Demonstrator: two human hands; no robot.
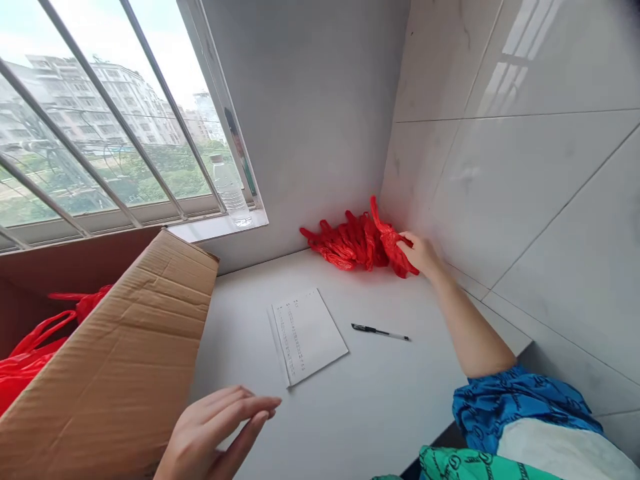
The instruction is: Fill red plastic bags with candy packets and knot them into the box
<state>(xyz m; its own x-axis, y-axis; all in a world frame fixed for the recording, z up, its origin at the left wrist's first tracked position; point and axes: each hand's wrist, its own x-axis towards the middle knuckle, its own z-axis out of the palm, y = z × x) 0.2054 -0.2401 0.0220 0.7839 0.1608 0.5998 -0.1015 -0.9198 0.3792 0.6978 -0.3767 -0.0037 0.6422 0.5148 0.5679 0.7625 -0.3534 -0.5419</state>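
My right hand (421,254) reaches into the far corner of the white counter (380,393) and grips a red plastic bag (395,248) at the right end of a pile of red bags (345,243). My left hand (215,427) hovers low at the front, fingers stretched out and empty, beside the flap of a cardboard box (120,360). More red bags (30,353) lie inside that box.
A paper notebook (307,335) and a pen (380,331) lie on the counter. A plastic water bottle (231,190) stands on the sill of a barred window (100,147). Tiled walls (525,167) close in the right side and back.
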